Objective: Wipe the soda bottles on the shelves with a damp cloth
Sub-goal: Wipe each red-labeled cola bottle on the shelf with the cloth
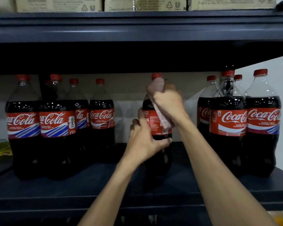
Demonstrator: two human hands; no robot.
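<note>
The bottle point(155, 121) stood upright on the shelf point(88, 185), the left hand point(144, 141) gripping its lower body while the right hand point(167, 101) pressed the cloth point(162, 118) around its shoulder.

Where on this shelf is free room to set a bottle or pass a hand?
Bare shelf shows between the left bottles and the held bottle, between it and the right bottles, and along the front edge. Both bottle groups are packed tight.
</note>
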